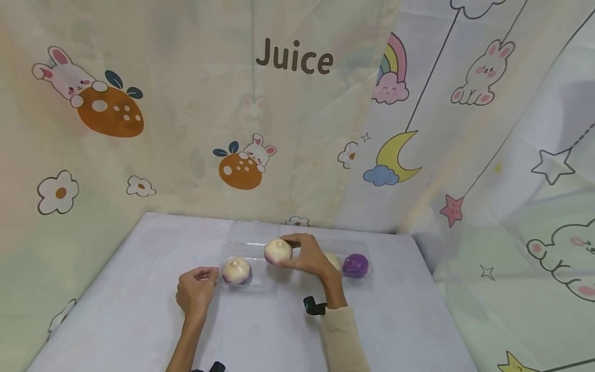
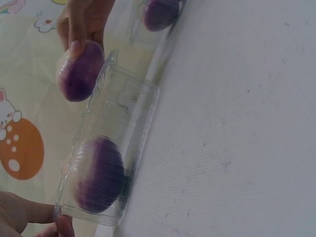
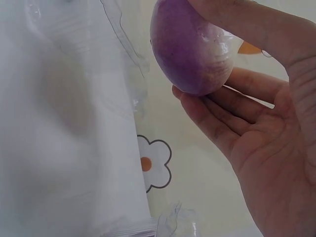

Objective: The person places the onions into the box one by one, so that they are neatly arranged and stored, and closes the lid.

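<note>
My right hand grips a purple-and-white turnip between thumb and fingers, raised above the table. Below and to the left of it is a clear plastic container with its lid folded back. Another turnip sits in the left part of that container, its pale side up. At the container's left end, my left hand pinches the rim, as the left wrist view shows with the thumb. The right wrist view shows the held turnip's purple side clear of the palm.
To the right stands a second clear container, holding a purple turnip and a pale one partly hidden by my right hand. A white cloth covers the table. A printed curtain hangs behind the table's far edge.
</note>
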The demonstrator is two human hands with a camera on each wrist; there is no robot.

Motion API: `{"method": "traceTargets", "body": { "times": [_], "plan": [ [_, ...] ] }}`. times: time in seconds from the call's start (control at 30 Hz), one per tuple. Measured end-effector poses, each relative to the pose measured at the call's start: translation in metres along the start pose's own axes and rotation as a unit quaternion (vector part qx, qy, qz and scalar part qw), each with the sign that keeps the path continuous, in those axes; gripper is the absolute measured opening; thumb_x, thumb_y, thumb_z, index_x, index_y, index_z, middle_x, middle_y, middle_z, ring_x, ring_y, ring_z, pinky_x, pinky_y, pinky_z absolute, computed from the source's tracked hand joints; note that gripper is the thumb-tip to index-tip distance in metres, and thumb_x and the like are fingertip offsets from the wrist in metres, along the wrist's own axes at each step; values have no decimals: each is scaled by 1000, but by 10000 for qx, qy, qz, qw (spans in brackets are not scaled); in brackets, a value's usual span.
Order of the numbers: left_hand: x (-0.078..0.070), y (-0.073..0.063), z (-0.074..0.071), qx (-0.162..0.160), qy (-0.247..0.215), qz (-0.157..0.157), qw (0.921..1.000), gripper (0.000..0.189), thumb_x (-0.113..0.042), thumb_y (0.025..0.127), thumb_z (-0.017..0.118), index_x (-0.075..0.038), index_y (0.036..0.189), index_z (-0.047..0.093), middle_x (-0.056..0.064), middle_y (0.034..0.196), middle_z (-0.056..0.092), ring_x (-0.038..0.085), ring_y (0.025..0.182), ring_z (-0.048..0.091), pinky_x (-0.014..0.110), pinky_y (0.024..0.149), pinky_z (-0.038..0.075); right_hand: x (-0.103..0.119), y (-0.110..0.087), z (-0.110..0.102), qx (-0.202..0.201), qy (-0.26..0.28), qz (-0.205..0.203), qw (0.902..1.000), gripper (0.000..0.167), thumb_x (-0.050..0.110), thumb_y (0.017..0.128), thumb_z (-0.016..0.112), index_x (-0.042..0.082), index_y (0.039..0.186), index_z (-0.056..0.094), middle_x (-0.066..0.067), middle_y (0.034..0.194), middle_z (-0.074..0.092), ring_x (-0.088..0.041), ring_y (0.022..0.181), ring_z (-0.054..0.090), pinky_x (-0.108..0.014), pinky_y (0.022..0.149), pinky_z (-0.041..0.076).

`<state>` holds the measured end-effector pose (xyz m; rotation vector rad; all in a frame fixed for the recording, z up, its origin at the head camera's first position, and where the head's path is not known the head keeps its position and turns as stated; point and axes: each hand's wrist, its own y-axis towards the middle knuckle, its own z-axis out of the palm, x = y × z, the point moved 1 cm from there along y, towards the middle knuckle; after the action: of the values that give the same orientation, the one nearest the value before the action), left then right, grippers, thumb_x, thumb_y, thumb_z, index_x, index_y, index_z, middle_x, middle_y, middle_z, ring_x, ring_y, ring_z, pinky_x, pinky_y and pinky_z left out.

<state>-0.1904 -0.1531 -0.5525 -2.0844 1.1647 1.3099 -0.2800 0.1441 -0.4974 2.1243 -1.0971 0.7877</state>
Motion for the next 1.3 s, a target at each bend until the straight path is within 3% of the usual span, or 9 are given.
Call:
{"method": "traceTargets", "body": {
  "times": [0.8, 1.3],
  "plan": [
    [1, 0, 1, -93, -21, -70, 9999, 17, -17, 95, 80, -1, 96, 84, 17, 83, 83, 14, 59, 72, 30, 67, 44, 14, 9, 18, 578, -227, -34, 9981, 69, 25, 77, 99, 2, 136, 74, -10, 127, 81, -24, 115, 77, -37, 105, 64],
    [-1, 0, 0, -92, 21, -72, 9999, 18, -18, 95, 79, -1, 96, 84, 17, 85, 83, 11, 60, 70, 31, 68, 44, 14, 9, 31, 681, -180, -1, 9975, 63, 23, 77, 99, 5, 133, 75, -8, 128, 81, -24, 118, 78, -40, 109, 64]
  ]
}}
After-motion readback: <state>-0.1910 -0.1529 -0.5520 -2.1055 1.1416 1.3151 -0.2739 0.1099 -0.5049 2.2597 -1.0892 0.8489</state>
